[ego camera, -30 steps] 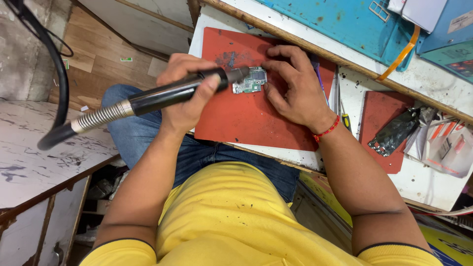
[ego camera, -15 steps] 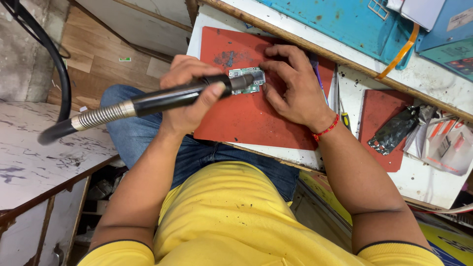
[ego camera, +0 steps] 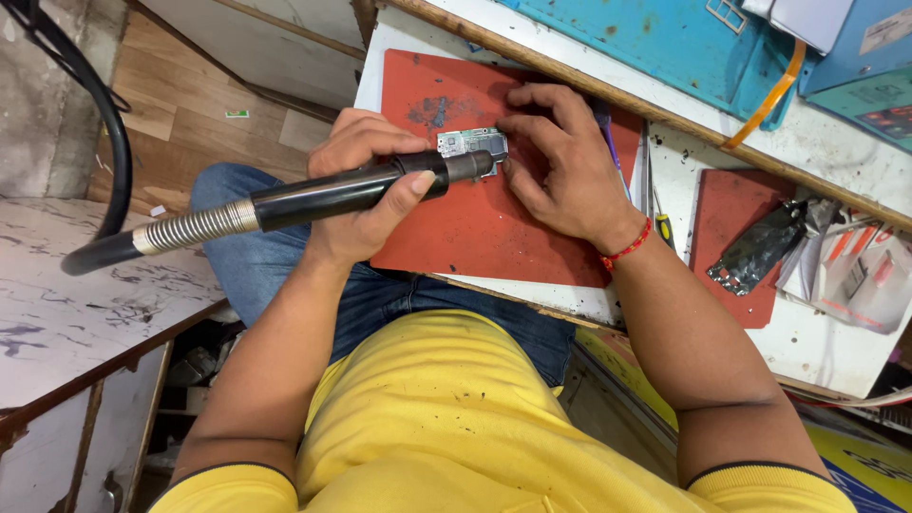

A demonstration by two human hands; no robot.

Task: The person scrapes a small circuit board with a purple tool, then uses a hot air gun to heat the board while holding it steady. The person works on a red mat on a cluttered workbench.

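Head view: I looked straight down over my yellow shirt (ego camera: 456,418) and blue jeans (ego camera: 275,275) at the work in front of me.
Left hand: my left hand (ego camera: 366,195) was wrapped around the black handpiece (ego camera: 361,190), fingers (ego camera: 380,144) curled over the top and the thumb pressed along its near side.
Handpiece: it lay nearly level, its dark nozzle against the left edge of the circuit board (ego camera: 472,142); a ribbed metal collar (ego camera: 195,228) joined its rear end to a black hose (ego camera: 95,123) that curved up and away at the left.
Right hand: my right hand (ego camera: 560,171) rested palm down on the red mat (ego camera: 494,218), fingers narrowed on the board's right edge and pinning it flat; a red thread band (ego camera: 627,249) circled the wrist.
Circuit board: the small silver-grey board sat on the upper middle of the mat, between my two hands, just beside a dark smudge (ego camera: 435,111).
Table: the white table (ego camera: 665,161) carried the mat, and a wooden strip (ego camera: 608,90) ran along its far side.
Right side: a second, smaller red mat (ego camera: 727,218) held a crumpled grey foil pouch (ego camera: 760,249), well apart from the board.
Far edge: a blue panel (ego camera: 646,43) with an orange ribbon (ego camera: 771,95) lay beyond the strip.
Left side: a marbled white surface (ego camera: 66,304) stood beside my knee, above the wood floor (ego camera: 180,123).
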